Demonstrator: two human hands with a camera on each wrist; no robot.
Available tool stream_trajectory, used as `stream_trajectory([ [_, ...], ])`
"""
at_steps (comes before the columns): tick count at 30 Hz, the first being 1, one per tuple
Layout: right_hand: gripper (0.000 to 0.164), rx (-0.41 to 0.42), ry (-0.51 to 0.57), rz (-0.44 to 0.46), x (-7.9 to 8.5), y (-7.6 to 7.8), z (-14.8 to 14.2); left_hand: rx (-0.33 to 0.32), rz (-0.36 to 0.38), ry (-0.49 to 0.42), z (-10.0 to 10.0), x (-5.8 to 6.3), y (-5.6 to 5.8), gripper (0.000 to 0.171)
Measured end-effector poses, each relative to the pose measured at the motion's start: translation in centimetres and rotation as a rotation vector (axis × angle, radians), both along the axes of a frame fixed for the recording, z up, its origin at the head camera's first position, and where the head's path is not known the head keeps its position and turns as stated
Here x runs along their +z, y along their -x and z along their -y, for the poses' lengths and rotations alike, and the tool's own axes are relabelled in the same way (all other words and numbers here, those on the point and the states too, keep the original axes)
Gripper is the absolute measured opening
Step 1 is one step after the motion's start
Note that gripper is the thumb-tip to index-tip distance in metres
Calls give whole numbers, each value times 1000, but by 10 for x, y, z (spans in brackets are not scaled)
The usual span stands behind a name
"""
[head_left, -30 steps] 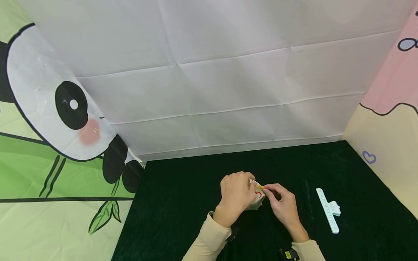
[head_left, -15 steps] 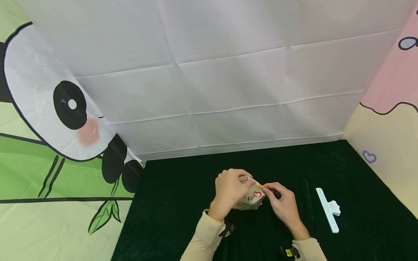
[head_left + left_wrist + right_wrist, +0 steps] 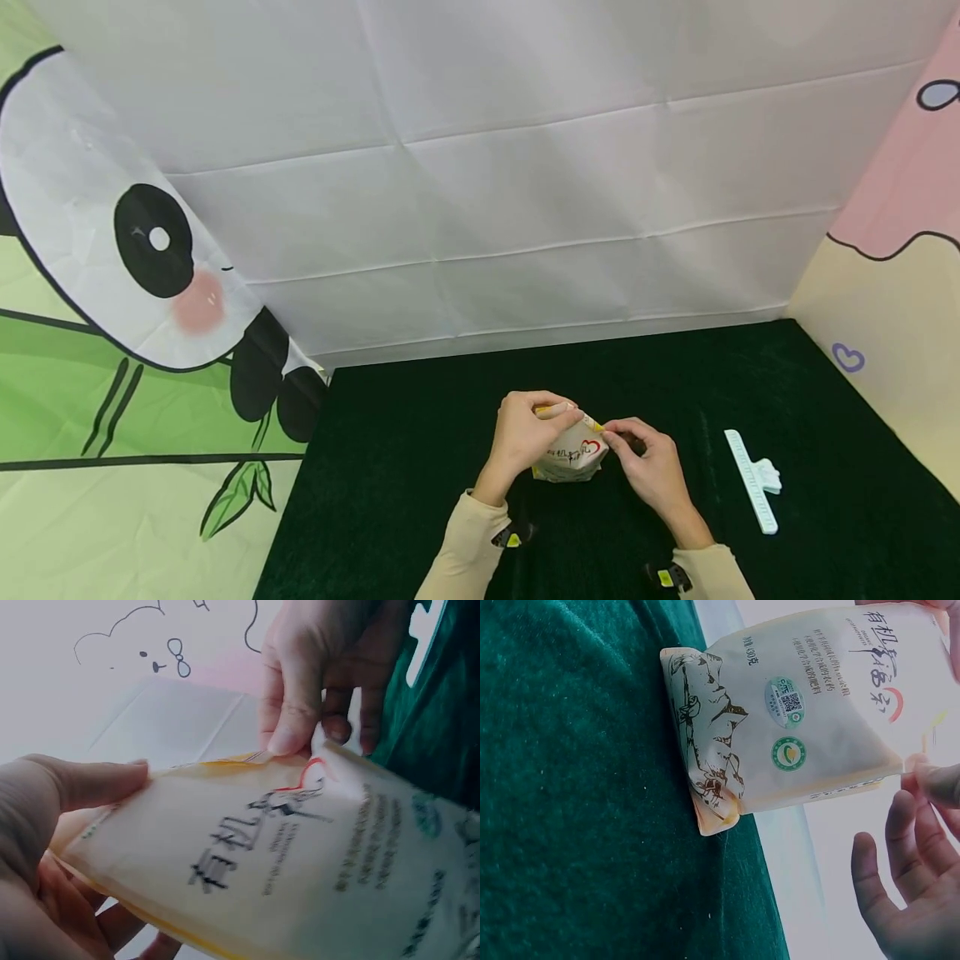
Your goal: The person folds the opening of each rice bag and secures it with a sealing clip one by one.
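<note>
Shifted left since a second ago, the left hand [image 3: 522, 433] bares more of one bag's [image 3: 572, 460] printed front.
Two hands hold it: the left clamps the top edge, thumb in front and fingers behind; the right hand [image 3: 651, 467] pinches the other top corner between thumb and finger. One off-white bag stands on the dark green cloth [image 3: 390, 500], yellow along its top, with black lettering, one red heart-like mark, two green badges and a brown line drawing near its base. One pale clip [image 3: 750, 479] lies to the right.
</note>
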State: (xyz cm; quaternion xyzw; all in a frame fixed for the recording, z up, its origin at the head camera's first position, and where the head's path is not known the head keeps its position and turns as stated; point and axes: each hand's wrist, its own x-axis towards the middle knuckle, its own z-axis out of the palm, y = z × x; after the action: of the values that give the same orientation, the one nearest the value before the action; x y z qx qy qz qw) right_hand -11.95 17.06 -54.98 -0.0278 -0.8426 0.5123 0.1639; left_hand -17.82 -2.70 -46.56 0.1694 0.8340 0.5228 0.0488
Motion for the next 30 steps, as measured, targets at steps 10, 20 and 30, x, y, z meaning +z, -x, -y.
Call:
stream_trajectory([
  [10,8,-8,1,-28,0,0,1,-41,-26,-13,-2,-15,-1,24],
  [20,10,51,62,11,7,-5,1,-100,-92,8,4,-13,1,18],
  [30,9,54,36,-61,9,-3,2,-93,-376,361,0,17,-5,13],
])
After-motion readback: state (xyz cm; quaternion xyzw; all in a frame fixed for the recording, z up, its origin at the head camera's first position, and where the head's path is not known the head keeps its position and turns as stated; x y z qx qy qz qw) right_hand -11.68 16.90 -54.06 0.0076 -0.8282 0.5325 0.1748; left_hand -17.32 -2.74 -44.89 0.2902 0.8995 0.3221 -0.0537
